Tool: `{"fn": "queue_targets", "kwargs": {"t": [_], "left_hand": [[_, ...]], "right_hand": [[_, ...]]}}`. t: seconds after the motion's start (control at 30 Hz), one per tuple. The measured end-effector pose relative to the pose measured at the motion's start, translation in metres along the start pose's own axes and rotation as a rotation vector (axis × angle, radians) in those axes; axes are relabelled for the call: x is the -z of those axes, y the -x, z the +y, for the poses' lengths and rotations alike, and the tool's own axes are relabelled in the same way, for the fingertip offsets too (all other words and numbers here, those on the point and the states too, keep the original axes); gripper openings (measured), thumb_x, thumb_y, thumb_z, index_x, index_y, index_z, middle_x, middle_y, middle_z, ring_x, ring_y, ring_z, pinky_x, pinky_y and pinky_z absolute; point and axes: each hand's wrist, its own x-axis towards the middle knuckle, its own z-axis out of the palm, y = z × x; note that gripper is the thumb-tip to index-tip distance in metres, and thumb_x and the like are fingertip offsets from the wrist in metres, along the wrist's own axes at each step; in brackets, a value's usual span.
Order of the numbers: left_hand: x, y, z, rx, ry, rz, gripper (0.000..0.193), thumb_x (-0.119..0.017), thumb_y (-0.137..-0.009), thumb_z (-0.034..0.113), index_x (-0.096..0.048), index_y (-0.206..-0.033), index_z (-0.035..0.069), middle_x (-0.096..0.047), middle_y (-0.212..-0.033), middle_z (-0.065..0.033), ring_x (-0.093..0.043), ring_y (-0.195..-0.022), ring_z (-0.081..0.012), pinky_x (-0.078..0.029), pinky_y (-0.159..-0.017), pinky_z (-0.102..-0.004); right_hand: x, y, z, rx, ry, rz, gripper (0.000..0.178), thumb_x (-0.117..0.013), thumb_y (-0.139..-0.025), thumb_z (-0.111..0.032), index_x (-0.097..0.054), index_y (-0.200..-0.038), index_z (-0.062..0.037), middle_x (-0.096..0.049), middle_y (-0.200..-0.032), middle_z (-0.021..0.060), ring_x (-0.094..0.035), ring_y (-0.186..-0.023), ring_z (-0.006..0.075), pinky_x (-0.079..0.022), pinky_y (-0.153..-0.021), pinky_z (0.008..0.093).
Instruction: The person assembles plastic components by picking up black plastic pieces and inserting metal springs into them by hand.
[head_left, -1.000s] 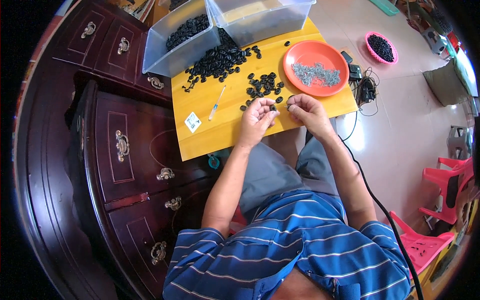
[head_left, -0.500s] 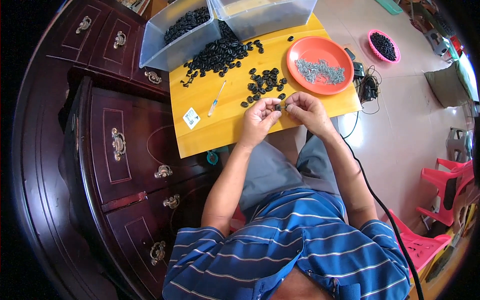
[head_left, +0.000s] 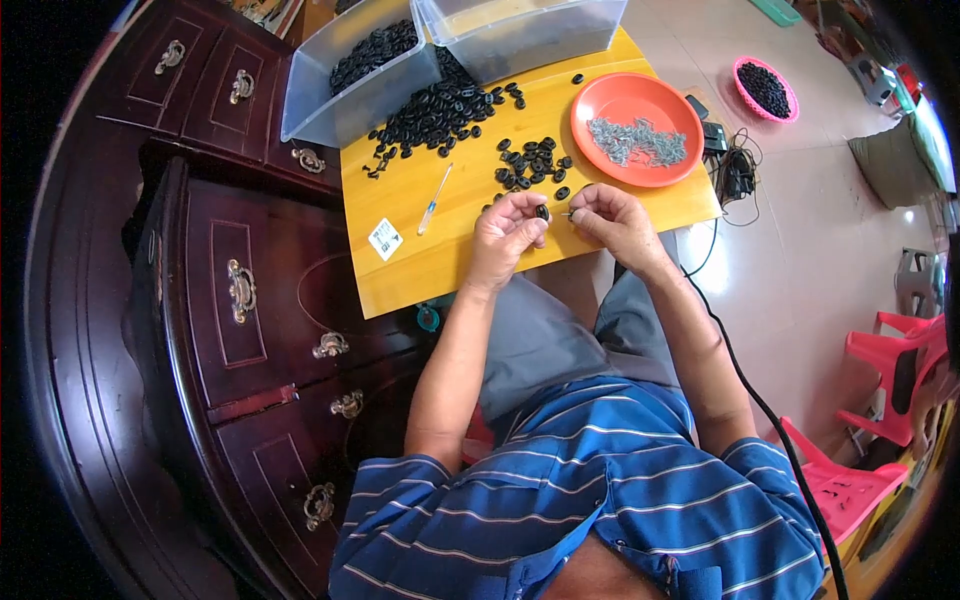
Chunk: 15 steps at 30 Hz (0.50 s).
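Note:
Over the near edge of the yellow table (head_left: 450, 260), my left hand (head_left: 507, 238) pinches a small black oval plastic piece (head_left: 542, 212) between thumb and fingers. A short gap to its right, my right hand (head_left: 615, 216) is closed on a thin metal pin (head_left: 567, 214) whose tip points toward the black piece. Whether the pin is a screw is too small to tell. Just beyond my hands lies a loose group of black oval pieces (head_left: 530, 162), several showing holes. An orange-red plate (head_left: 640, 88) with a heap of small silvery pins (head_left: 640, 143) stands beyond my right hand.
A large pile of black pieces (head_left: 435, 115) spills beside two clear plastic bins (head_left: 315, 110) at the back. A screwdriver (head_left: 434, 202) and a white label (head_left: 384, 239) lie at left. Dark wooden drawers (head_left: 220, 300) border the left side; a pink basket (head_left: 766, 90) sits on the floor.
My hands have drawn apart: the left moved slightly left with the black piece, opening a gap to the pin in my right hand. The right hand has barely moved.

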Motion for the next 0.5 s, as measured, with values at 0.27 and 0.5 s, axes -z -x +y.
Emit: {"fn": "queue_targets", "kwargs": {"t": [0.27, 0.5], "left_hand": [[-0.0091, 0.0011, -0.0047, 0.006, -0.134, -0.001, 0.028, -0.067, -0.09, 0.0, -0.064, -0.118, 0.002, -0.063, -0.092, 0.0027, -0.057, -0.076, -0.003, -0.05, -0.07, -0.0186], [-0.0109, 0.0013, -0.0056, -0.007, -0.155, 0.001, 0.029, -0.067, -0.09, -0.001, -0.064, -0.119, 0.002, -0.062, -0.091, 0.0033, -0.057, -0.075, -0.0023, -0.049, -0.069, -0.0181]], "right_hand": [[-0.0006, 0.0006, 0.0005, -0.012, -0.018, -0.017, 0.009, -0.066, -0.093, -0.006, -0.064, -0.101, -0.0028, -0.061, -0.086, -0.0054, -0.055, -0.076, 0.0018, -0.047, -0.069, 0.0194], [0.0001, 0.001, 0.0015, -0.001, 0.025, -0.013, 0.007, -0.066, -0.093, -0.006, -0.064, -0.1, -0.0031, -0.061, -0.086, -0.006, -0.054, -0.076, 0.0011, -0.047, -0.069, 0.0192]]}}
